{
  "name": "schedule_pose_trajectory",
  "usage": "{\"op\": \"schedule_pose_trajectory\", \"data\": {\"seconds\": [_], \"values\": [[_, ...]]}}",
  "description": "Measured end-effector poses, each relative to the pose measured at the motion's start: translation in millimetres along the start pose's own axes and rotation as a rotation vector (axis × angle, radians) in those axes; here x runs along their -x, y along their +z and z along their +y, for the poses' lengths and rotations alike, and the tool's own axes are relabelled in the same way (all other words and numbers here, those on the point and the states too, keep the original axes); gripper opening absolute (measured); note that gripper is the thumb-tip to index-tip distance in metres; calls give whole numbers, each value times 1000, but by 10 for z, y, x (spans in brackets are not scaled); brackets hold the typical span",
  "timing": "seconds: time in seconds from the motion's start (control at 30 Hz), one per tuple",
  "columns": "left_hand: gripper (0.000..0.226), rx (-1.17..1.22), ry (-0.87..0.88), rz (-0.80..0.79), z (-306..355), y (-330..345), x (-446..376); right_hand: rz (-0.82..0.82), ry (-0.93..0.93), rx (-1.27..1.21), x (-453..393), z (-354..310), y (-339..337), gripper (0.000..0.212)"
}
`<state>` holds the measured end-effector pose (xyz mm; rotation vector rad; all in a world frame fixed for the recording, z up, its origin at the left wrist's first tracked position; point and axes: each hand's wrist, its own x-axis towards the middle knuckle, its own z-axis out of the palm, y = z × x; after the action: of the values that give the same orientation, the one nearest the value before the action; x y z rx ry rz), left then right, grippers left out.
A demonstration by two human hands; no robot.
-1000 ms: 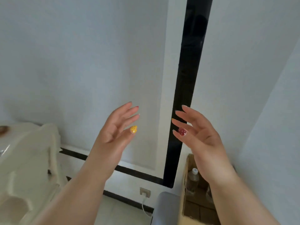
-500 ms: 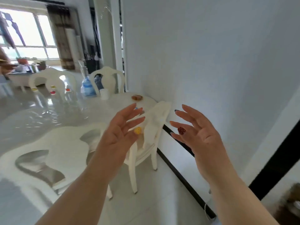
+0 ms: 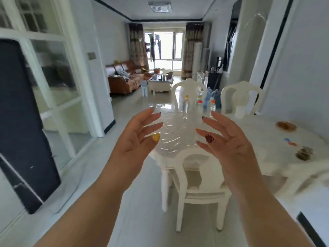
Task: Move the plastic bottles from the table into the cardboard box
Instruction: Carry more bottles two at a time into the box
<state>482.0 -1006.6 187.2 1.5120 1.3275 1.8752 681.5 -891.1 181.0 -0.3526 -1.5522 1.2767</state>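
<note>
Fingers [image 3: 153, 125] spread, empty; 3 clear capped plastic bottles [image 3: 199, 106] stand upright on table [image 3: 258, 132].

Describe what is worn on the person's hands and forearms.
Both forearms are bare, with no sleeves, rings or watch in view. The left hand has a yellow dotted thumbnail; the right hand has a dark red dotted thumbnail.

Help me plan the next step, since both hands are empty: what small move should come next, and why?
Probably step toward the far end of the table and reach for a bottle. The left hand and right hand are open and hold nothing, while three clear bottles stand upright beyond the fingertips, past the near chair.
</note>
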Motion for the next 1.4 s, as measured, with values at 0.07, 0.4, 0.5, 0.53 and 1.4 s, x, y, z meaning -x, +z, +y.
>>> {"op": "schedule_pose_trajectory", "data": {"seconds": [0.07, 0.4, 0.5, 0.53, 1.4], "values": [[50, -28, -19, 51, -50, -525, -25, -35, 20, -39, -157, 202, 493, 52], [50, -131, -65, 235, -591, -2292, -247, -218, 81, -75, -981, 1147, 2188, 49], [50, -137, -88, 259, -871, -2638, -505, -245, 80, -71, -1310, 1476, 2499, 51], [50, -147, -96, 258, -974, -2741, -615, -251, 79, -71, -1441, 1592, 2583, 53], [49, -79, -122, -16, -4083, -4653, -5219, -5, 117, 83, -5606, 4551, 3730, 54]]}}
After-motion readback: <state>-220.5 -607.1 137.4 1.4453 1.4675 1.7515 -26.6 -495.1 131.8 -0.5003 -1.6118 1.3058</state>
